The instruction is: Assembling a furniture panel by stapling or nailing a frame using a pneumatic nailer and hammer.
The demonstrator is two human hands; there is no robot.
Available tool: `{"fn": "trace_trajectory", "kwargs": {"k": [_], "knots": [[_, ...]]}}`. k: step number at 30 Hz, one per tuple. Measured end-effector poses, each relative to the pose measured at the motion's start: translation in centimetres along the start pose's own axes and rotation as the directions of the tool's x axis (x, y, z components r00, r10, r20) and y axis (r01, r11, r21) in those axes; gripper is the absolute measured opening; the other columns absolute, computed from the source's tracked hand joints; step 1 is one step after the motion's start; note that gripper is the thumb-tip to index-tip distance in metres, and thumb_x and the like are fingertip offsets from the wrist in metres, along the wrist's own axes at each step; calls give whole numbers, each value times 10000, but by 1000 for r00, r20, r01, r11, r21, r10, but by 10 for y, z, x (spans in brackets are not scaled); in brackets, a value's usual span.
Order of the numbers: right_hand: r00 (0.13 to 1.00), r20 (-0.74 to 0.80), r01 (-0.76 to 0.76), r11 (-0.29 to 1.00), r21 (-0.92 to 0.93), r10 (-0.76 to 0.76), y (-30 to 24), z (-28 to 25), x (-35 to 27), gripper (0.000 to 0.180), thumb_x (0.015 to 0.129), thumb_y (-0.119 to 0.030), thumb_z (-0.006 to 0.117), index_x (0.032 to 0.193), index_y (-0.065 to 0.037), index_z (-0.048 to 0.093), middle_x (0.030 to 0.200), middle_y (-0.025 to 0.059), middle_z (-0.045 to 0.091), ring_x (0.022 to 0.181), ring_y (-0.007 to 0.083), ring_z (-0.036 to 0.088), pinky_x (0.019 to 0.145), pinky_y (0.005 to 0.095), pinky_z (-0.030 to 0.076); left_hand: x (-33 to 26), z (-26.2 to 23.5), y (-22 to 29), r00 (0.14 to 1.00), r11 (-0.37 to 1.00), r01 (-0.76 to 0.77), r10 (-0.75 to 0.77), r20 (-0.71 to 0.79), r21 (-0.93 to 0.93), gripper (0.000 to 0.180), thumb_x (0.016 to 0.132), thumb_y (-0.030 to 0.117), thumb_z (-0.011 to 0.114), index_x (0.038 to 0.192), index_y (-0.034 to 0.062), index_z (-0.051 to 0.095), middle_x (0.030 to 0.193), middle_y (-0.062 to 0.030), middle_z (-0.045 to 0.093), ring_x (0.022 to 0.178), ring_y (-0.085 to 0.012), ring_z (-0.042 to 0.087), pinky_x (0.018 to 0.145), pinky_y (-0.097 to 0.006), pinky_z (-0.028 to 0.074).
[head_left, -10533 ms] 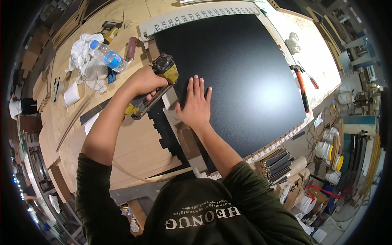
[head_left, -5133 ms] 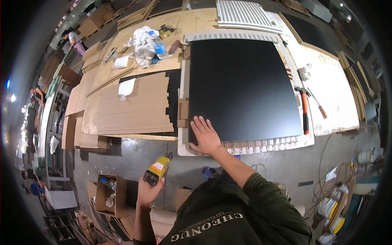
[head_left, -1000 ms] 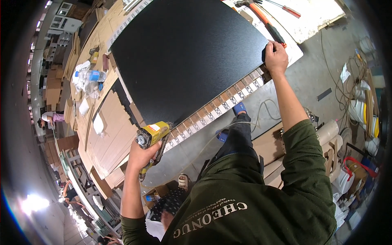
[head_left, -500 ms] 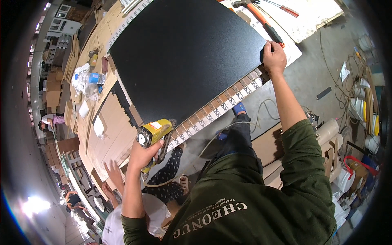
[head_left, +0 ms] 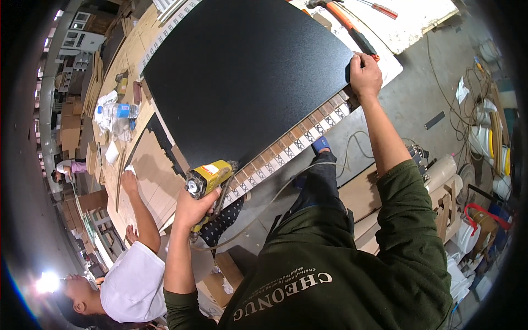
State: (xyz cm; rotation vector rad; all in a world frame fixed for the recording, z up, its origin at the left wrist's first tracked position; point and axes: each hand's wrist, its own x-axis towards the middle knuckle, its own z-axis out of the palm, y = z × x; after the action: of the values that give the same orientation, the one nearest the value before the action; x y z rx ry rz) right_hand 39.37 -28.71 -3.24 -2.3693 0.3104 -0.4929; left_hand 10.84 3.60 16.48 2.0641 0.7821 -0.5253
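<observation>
A large black panel (head_left: 247,77) lies on top of a patterned, layered edge (head_left: 286,148) of brown and white blocks. My left hand (head_left: 191,212) is wrapped round the handle of a yellow air nail gun (head_left: 212,173), whose nose meets the panel's near left corner. A hose runs from the foot of its handle. At the panel's right corner, my right hand (head_left: 367,77) is closed on the edge, thumb and bent fingers pressed there; what lies under the fingers is partly hidden.
Beyond my right hand lie an orange-handled hammer (head_left: 349,27) and a red-handled screwdriver (head_left: 385,10). On the left are a water bottle (head_left: 124,110) and white rags. A co-worker in a white shirt (head_left: 135,283) reaches across brown board. The air hose (head_left: 286,184) crosses near my legs.
The co-worker has leaned in at the left, an arm now stretched to a white scrap on the board. My hands keep their holds on the nail gun and panel; the view has shifted slightly.
</observation>
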Motion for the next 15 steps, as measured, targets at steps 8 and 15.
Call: {"fn": "trace_trajectory", "kwargs": {"k": [8,15], "knots": [[993,109,-61,992,108,49,-16,-15,-2,346,792,-395,524,949,-121,665,987,128,634,945,315,590,849,389,449,1,-1,2,1000,1000,16,-16,-2,15,234,766,160,669,892,-23,598,585,-15,562,457,-82,505,447,-249,413],[999,44,-6,988,157,-1,-27,-20,-6,285,806,-311,517,908,-102,682,912,123,651,895,303,600,806,371,459,2,5,6,997,998,-70,70,27,-11,219,748,149,669,865,-22,598,574,-18,557,458,-86,507,451,-251,413]]}}
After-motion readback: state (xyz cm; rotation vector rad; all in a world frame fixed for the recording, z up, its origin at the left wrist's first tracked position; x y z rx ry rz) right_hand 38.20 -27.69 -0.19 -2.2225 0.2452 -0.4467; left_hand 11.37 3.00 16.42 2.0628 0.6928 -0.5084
